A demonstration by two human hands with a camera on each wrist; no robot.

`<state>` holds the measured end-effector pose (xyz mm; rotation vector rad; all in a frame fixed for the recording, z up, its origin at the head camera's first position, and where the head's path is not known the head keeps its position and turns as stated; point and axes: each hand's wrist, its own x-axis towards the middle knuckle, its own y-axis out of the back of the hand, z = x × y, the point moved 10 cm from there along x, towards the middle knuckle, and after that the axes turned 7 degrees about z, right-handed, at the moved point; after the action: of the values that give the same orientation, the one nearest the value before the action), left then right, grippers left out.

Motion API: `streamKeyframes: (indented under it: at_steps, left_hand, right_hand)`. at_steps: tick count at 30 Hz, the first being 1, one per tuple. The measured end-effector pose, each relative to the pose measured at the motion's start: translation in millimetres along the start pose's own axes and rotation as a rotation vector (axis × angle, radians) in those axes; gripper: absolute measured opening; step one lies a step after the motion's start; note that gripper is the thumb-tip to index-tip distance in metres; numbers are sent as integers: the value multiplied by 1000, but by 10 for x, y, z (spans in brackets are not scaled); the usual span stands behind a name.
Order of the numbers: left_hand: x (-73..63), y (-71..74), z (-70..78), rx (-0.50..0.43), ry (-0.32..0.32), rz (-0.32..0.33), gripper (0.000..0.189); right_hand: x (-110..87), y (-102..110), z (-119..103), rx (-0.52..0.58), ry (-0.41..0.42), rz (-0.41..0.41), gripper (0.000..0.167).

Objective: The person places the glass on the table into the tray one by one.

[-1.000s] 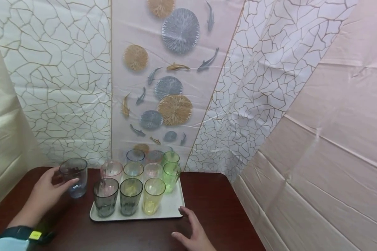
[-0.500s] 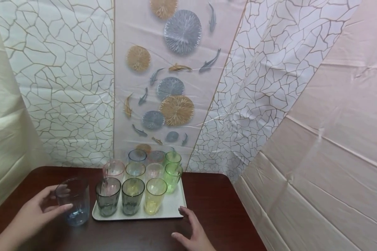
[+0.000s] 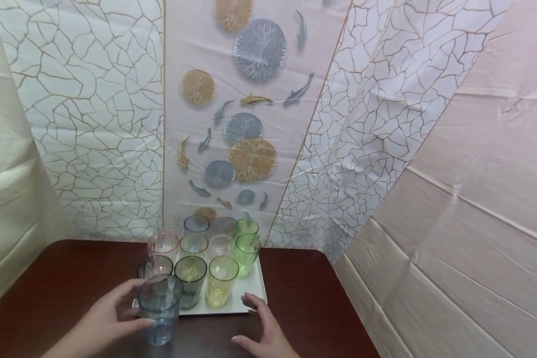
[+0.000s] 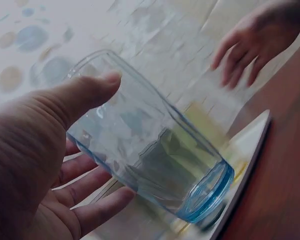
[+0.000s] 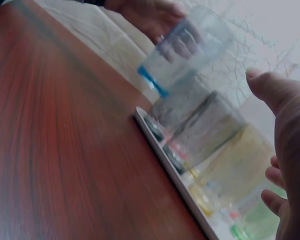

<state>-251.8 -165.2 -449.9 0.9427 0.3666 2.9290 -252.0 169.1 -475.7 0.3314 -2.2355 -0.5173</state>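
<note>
My left hand [image 3: 105, 318] grips a clear blue drinking glass [image 3: 160, 313], thumb on one side and fingers on the other. The glass stands nearly upright in the air at the tray's front left corner, overlapping a dark grey glass [image 3: 155, 263] in the head view. In the left wrist view, the blue glass [image 4: 155, 135] has a thick blue base and nothing in it. My right hand [image 3: 266, 328] is by the front right corner of the white tray [image 3: 256, 284], fingers apart and holding nothing; the right wrist view shows its thumb [image 5: 270, 90] raised.
Several glasses stand in rows on the tray: a second grey one [image 3: 190, 286], a yellow one [image 3: 221, 288], green ones [image 3: 247, 256] at the right, a pink-rimmed one [image 3: 163, 242] behind. The dark red table [image 3: 309, 298] ends at patterned cloth walls [image 3: 94, 149].
My left hand has carried the blue glass from left of the tray toward me and then rightward to its front left corner. My right hand has shifted slightly left.
</note>
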Motion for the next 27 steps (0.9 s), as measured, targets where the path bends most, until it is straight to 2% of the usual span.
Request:
streamKeyframes:
  at_steps: [4, 9, 12, 15, 19, 25, 27]
  left_hand:
    - [30, -360, 101, -72, -48, -73, 76]
    - [52, -731, 169, -164, -36, -183, 72]
    - [64, -883, 210, -212, -49, -219, 70]
    - [73, -983, 247, -234, -66, -246, 68]
    - [70, -1063, 255, -251, -63, -272, 66]
    - [63, -1119, 252, -263, -17, -301, 64]
    - [63, -1123, 265, -265, -15, -303, 64]
  right_hand:
    - [107, -125, -101, 30, 24, -36, 94]
    - [197, -264, -215, 57, 63, -72, 99]
    - [221, -341, -231, 118, 16, -97, 100]
    - [240, -402, -255, 198, -31, -114, 101]
    - [260, -456, -295, 306, -51, -124, 101]
    - [273, -463, -351, 300, 14, -113, 100]
    - [270, -468, -350, 314, 10, -113, 99]
